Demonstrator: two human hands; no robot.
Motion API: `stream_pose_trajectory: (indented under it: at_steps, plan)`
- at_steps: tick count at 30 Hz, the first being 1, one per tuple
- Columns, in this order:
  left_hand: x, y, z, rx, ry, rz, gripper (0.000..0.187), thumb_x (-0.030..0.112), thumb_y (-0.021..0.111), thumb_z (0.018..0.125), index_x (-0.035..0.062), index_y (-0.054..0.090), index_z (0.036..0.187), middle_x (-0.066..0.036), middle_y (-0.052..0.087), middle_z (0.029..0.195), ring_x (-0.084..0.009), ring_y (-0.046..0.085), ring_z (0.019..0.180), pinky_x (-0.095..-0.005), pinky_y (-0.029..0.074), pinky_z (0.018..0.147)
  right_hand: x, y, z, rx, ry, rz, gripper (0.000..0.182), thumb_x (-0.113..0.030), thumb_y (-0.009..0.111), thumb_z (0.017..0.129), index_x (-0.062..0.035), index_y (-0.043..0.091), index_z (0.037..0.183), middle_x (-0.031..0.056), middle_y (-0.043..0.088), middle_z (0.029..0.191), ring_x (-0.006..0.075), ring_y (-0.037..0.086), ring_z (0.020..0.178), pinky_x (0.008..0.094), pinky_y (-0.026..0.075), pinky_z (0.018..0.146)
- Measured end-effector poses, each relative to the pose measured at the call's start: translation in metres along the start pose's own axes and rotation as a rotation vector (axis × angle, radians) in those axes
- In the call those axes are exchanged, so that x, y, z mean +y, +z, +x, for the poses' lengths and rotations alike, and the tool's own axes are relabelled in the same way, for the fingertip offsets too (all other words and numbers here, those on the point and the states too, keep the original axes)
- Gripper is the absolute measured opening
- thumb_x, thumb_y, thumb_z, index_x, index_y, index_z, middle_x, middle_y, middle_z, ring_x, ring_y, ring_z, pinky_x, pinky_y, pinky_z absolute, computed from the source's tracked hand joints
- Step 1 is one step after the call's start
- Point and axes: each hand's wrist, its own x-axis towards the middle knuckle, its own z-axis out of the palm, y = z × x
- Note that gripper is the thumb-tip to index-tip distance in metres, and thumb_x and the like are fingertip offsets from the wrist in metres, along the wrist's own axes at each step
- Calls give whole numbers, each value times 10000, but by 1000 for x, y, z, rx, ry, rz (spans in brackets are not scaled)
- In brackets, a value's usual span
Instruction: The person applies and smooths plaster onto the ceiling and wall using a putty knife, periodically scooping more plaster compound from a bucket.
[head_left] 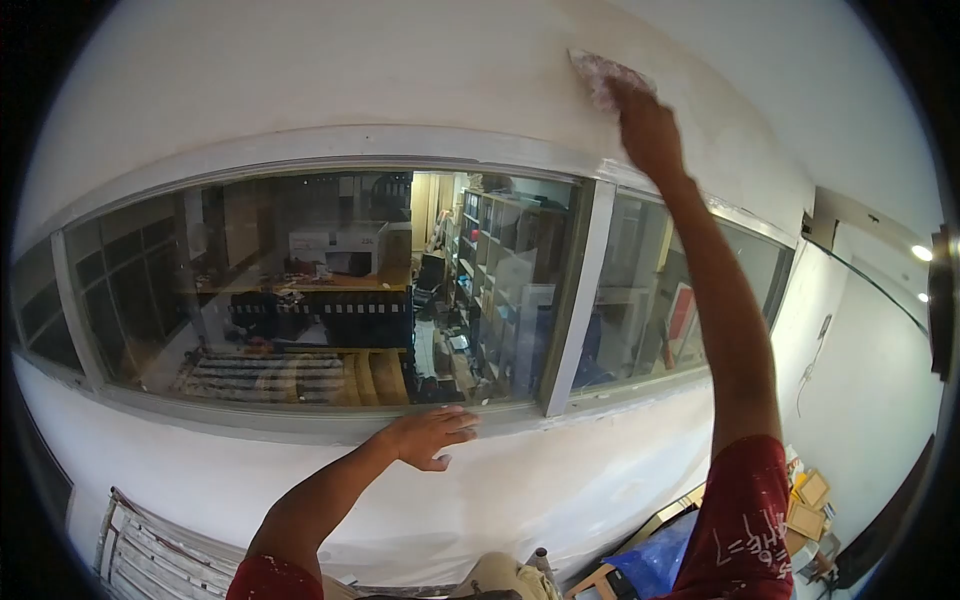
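High on the pale wall (420, 75), my right hand (645, 120) is closed round a wide putty knife (598, 78). Its blade is smeared with whitish and reddish filler and lies against the wall above the window, near the ceiling. My left hand (432, 438) has its fingers stretched out at the bottom ledge of the window frame (330, 425); nothing is in it. A faint brownish patch shows on the wall around the blade.
Behind the window glass (300, 270) is a room with shelves and a printer box (335, 245). A metal rack or ladder (165, 555) stands lower left. Lower right are a blue plastic sheet (655, 560) and cartons (808, 505). A cable (875, 287) hangs at the right.
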Motion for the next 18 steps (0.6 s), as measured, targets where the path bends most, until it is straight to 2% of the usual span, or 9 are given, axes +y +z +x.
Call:
stream_pose_trajectory:
  at_steps: [1, 4, 7, 9, 11, 13, 16, 18]
  plan:
    - [-1, 1, 0, 6, 2, 3, 623, 296, 650, 841, 81, 491, 1403, -145, 330, 1565, -377, 331, 1433, -464, 280, 1202, -1, 16, -9, 44, -100, -38, 490, -73, 506, 923, -161, 531, 1404, 149, 652, 1239, 348, 624, 1113, 484, 506, 915]
    - [2, 0, -4, 17, -4, 4, 624, 297, 653, 833, 83, 496, 1398, -150, 353, 1551, -382, 358, 1414, -474, 301, 1188, -55, -31, -51, -104, -3, -4, 502, -54, 517, 901, -192, 561, 1382, 147, 636, 1269, 332, 600, 1160, 470, 503, 920]
    - [0, -3, -2, 47, 25, 0, 629, 298, 656, 824, 87, 498, 1395, -154, 370, 1540, -379, 378, 1399, -477, 317, 1176, -52, -81, -36, -290, 238, -86, 472, -69, 509, 897, -183, 590, 1348, 169, 683, 1160, 395, 644, 1058, 503, 509, 892]
    - [2, -3, -1, 43, 34, 6, 629, 299, 657, 821, 89, 500, 1393, -155, 376, 1536, -375, 385, 1392, -476, 322, 1172, -19, -93, -1, -267, 508, -28, 456, -125, 486, 911, -182, 589, 1352, 199, 684, 1143, 406, 649, 1049, 507, 515, 892]
    - [3, -5, -1, 21, 9, 40, 625, 297, 658, 821, 89, 503, 1389, -156, 382, 1532, -370, 390, 1387, -473, 325, 1169, 39, -69, 21, -163, 562, -30, 457, -210, 470, 919, -163, 579, 1360, 212, 673, 1180, 407, 646, 1073, 507, 516, 917]
    - [4, -7, -2, 25, 2, 38, 637, 307, 665, 829, 99, 488, 1405, -159, 367, 1541, -382, 381, 1393, -489, 334, 1160, 97, -33, 39, -171, 645, -104, 480, -273, 468, 912, -166, 577, 1367, 197, 671, 1213, 397, 643, 1106, 502, 510, 945]
    - [1, 2, -3, 51, 20, 29, 641, 306, 669, 833, 97, 481, 1410, -164, 360, 1543, -383, 375, 1399, -494, 332, 1162, 94, -9, 62, -204, 718, -103, 486, -309, 472, 918, -164, 574, 1370, 184, 669, 1232, 383, 643, 1125, 500, 508, 952]
    - [-3, 6, -4, 57, 18, 27, 639, 300, 670, 833, 91, 484, 1407, -167, 366, 1540, -375, 373, 1404, -489, 324, 1168, 53, 5, 79, -88, 614, -69, 436, -318, 479, 921, -161, 619, 1302, 181, 696, 1171, 378, 668, 1075, 490, 531, 909]
